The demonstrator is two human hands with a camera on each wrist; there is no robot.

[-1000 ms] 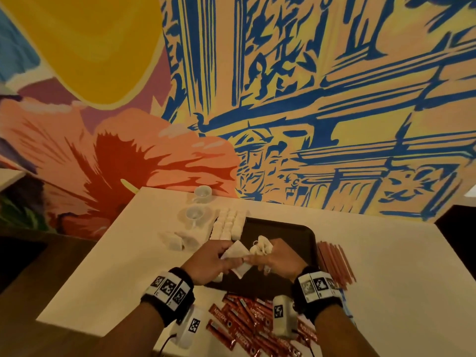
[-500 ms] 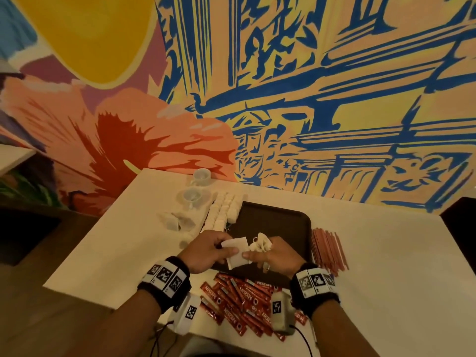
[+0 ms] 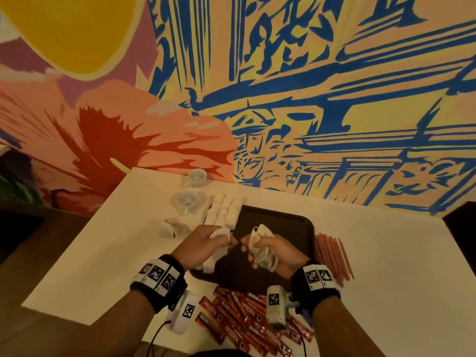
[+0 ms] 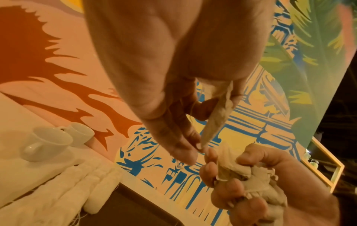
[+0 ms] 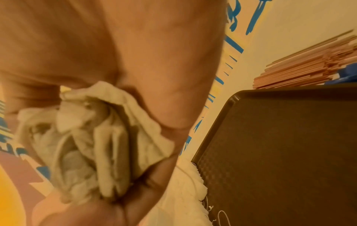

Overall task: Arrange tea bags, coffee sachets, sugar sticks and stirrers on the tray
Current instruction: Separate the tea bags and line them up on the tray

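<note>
Above the near left part of the dark tray [image 3: 286, 222], my left hand [image 3: 223, 240] pinches one white tea bag [image 4: 216, 119] between thumb and fingers. Just to its right, my right hand [image 3: 252, 251] grips a crumpled bunch of tea bags [image 5: 92, 137] in its curled fingers. A thin string runs between the two hands. A row of white tea bags [image 3: 224, 210] lies along the tray's left edge. Pink stirrers [image 3: 332, 256] lie in a pile to the right of the tray. Red coffee sachets [image 3: 242, 318] are heaped at the table's near edge.
Two white cups [image 3: 197, 176] [image 3: 187, 200] stand at the back left of the white table [image 3: 399, 266], near the painted wall. Two loose pale packets [image 3: 167, 228] lie left of the tray. The table's left edge drops to a dark floor.
My hands have drawn apart: the left one now holds a single tea bag away from the bunch in the right. The view has tilted down and closer.
</note>
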